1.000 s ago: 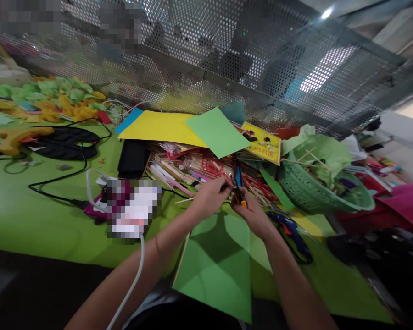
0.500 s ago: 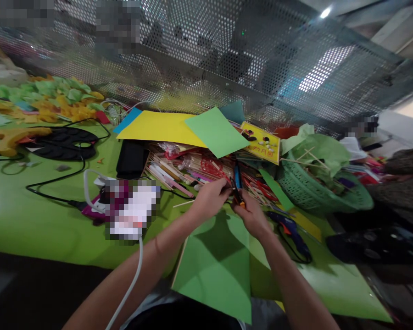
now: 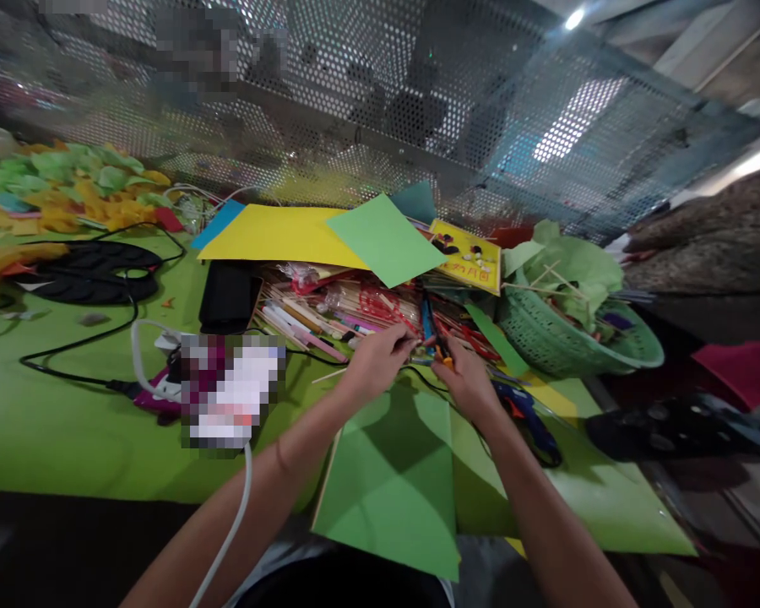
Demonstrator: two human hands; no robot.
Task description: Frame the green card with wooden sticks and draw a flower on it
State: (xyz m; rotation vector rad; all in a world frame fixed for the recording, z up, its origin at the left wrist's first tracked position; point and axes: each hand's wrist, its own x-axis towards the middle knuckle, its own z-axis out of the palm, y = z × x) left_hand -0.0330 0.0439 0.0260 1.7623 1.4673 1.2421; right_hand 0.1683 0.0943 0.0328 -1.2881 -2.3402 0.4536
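Note:
My right hand (image 3: 467, 371) is wrapped round a dark tool with orange handle parts (image 3: 442, 353), which looks like pliers or scissors. Close beside it on the left, my left hand (image 3: 380, 359) pinches something small near the tool's tip; what it is cannot be made out. Both hands are above the front of a heap of thin sticks (image 3: 339, 317), pens and red plastic packets. Below them, a green card (image 3: 389, 490) lies at the table's front edge, partly in shadow.
Yellow card (image 3: 272, 236) and light green card (image 3: 385, 241) cover the heap's back. A green basket (image 3: 570, 338) and blue glue gun (image 3: 532, 422) are right. A phone (image 3: 234, 397) with a white cable, a purple power strip (image 3: 158, 397) and black cords lie left.
The view has shifted, moving most table items slightly left in the picture. My hands have come slightly apart, and the right still holds the tool. A red item now shows at the far right.

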